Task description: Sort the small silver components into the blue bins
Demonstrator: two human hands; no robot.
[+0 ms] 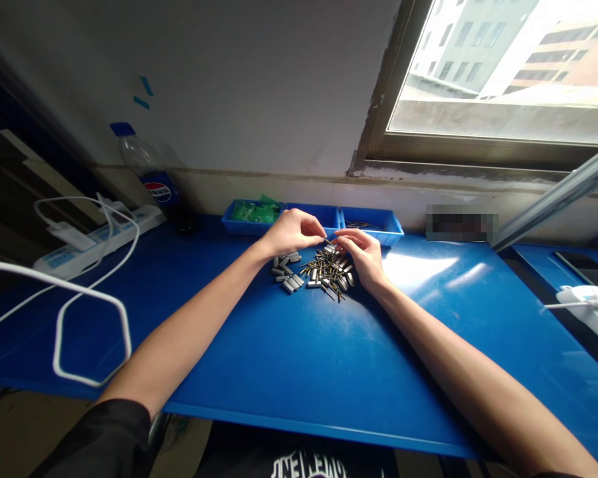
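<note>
My left hand (293, 232) and my right hand (363, 255) meet just above a pile of small parts, fingertips nearly touching. Each is closed in a pinch. Something small and dark shows at the left fingertips, too tiny to name; whatever the right fingers hold is hidden. Below them lies a heap of thin dark rods with brass-coloured parts (329, 269), mixed with some silver pieces. Left of that heap, several short silver metal pieces (292, 284) rest on the blue table (289, 365).
Behind the hands stand blue bins: one with green plastic material (254, 210), a middle bin (313, 216) and a right bin (391, 229) with thin rods. A cola bottle (157, 182), a power strip (99, 239) and a white cable (124, 312) are at left. A metal bar (558, 192) slants at right.
</note>
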